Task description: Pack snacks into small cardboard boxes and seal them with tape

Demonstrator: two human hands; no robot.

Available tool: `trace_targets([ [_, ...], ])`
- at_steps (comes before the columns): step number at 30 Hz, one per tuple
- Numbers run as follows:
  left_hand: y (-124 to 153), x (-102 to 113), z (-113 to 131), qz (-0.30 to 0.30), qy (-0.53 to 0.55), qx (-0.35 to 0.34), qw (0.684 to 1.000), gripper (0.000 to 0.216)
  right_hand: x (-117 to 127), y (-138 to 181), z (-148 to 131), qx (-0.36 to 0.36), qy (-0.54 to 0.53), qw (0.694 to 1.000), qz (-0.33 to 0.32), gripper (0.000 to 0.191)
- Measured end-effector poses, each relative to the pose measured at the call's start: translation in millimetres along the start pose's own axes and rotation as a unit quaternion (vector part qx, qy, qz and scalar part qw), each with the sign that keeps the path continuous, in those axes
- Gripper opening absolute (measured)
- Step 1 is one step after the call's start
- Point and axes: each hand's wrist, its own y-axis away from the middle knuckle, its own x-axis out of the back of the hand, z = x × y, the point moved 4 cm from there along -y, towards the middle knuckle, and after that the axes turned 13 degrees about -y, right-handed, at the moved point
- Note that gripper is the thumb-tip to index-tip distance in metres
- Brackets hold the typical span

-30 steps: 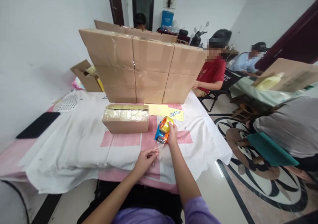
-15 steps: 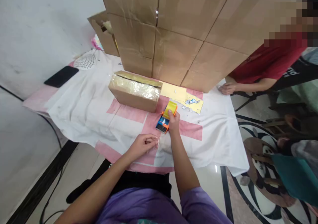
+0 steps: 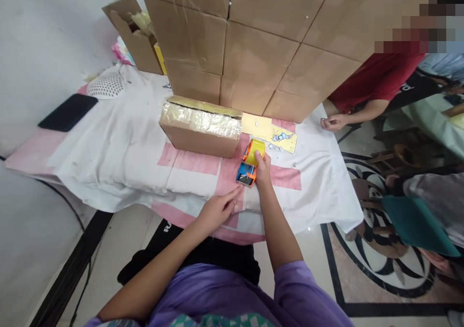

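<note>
My right hand grips an orange and blue tape dispenser loaded with a yellow roll of tape, held above the pink and white cloth. My left hand is just below and to the left, its index finger stretched toward the dispenser's front edge. The thumb stands apart from that finger, and nothing shows between them. Behind the dispenser, to the left, a cardboard box stands on its long side, with shiny clear tape across its top and a narrow gap along one flap.
Stacked cardboard boxes rise at the back of the table. Yellow paper sheets lie before them. A black phone-like slab and a white perforated cover sit at left. A co-worker's hand is near the right edge.
My left hand has straightened its index finger and moved up toward the dispenser. My right hand has turned the dispenser slightly. The camera view has shifted.
</note>
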Motion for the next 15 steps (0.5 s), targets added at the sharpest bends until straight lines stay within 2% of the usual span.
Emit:
trace_targets([
  [4, -2.3, -1.5, 2.9, -0.006, -0.066, 0.004, 0.998, 0.055, -1.7, 3.4, -3.3, -0.011, 0.012, 1.000, 0.018, 0.043],
  [7, -2.5, -3.1, 1.8, -0.002, -0.074, -0.004, 0.997, 0.053, -3.5, 5.7, -4.7, -0.023, 0.001, 0.999, 0.028, 0.043],
  [11, 0.4, -5.8, -1.6, 0.026, -0.069, -0.019, 0.997, 0.051, -5.2, 6.9, -5.2, -0.027, -0.028, 0.999, 0.031, 0.041],
  [15, 4.6, -9.9, -0.6, 0.046, -0.109, -0.038, 0.992, 0.052, -5.8, 7.9, -4.9, -0.037, -0.045, 0.998, 0.034, 0.041],
])
